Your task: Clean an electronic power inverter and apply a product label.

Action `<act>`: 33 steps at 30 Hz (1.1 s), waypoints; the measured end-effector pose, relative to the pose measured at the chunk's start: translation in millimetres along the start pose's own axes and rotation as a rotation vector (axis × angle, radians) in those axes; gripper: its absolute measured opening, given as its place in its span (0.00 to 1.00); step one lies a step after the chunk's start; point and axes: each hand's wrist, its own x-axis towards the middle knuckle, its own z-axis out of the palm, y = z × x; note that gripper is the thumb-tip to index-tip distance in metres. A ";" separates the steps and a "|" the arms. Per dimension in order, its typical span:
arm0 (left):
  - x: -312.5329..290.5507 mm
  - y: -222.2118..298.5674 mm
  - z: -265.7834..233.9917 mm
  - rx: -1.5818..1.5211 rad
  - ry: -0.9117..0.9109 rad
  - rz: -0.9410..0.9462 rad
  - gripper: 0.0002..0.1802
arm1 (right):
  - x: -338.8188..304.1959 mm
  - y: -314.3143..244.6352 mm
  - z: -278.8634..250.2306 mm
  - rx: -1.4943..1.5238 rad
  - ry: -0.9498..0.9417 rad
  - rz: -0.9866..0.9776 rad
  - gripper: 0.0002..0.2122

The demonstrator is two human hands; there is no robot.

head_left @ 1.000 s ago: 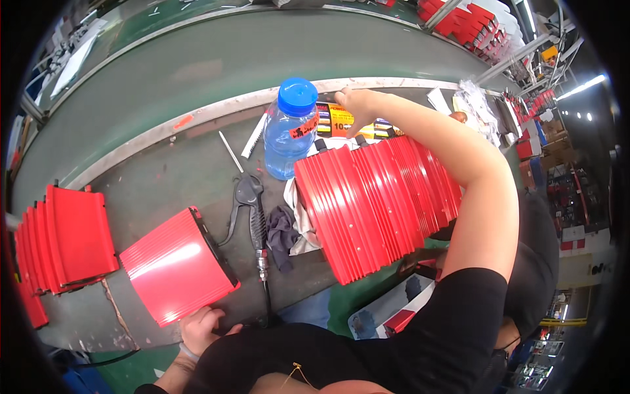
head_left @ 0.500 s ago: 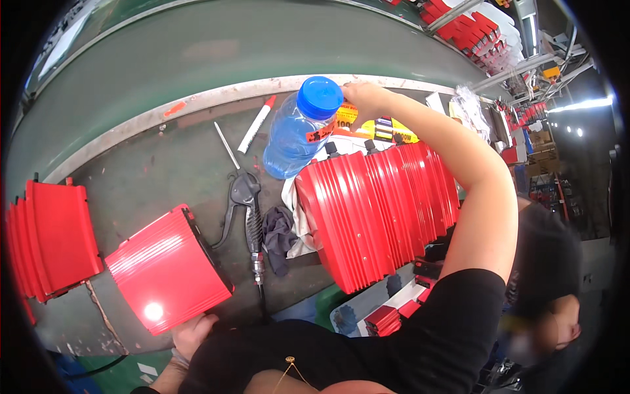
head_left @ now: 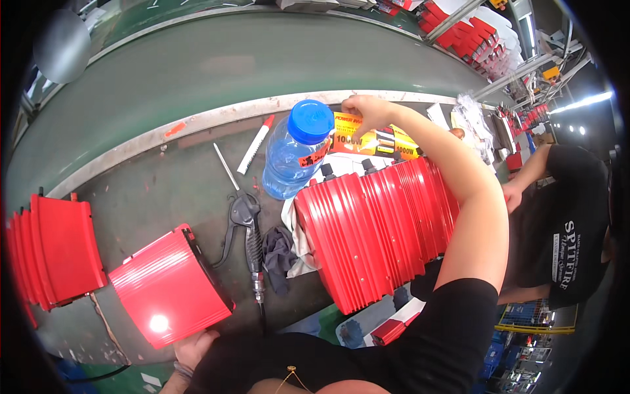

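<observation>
As the head view shows, my right grip (head_left: 369,113) curls at the yellow printed labels (head_left: 343,127) behind the finned red casings (head_left: 367,230); whether it pinches, I cannot tell. Left grip (head_left: 195,348): near edge of the single red casing (head_left: 172,285), closure hidden. Corner pinch, clear of the blue-capped bottle (head_left: 289,161), seems steadiest.

Left grip (head_left: 193,349) partly hidden behind red casing (head_left: 169,279).

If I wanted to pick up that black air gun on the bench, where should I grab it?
Probably by the ribbed handle of the air gun, from above and slightly left: it's slim and lies exposed, while a dark cloth crowds its right. The curved lever sits on the left, so fingers could wrap there. The thin nozzle looks less handy.
</observation>
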 end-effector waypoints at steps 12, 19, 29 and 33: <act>5.1 -2.5 -0.3 0.009 0.010 0.033 0.06 | -5.5 8.2 -31.2 0.233 -0.002 0.218 0.10; 17.6 15.3 -14.3 -0.107 0.036 0.049 0.17 | -33.5 5.6 -62.3 0.097 0.229 0.190 0.10; 0.5 26.9 -18.6 -0.134 0.265 0.191 0.14 | -138.2 -143.0 -139.4 0.481 1.013 -0.271 0.09; 17.8 54.9 -64.6 -0.326 0.460 0.332 0.20 | -165.8 -267.6 -119.7 0.438 0.866 -0.426 0.09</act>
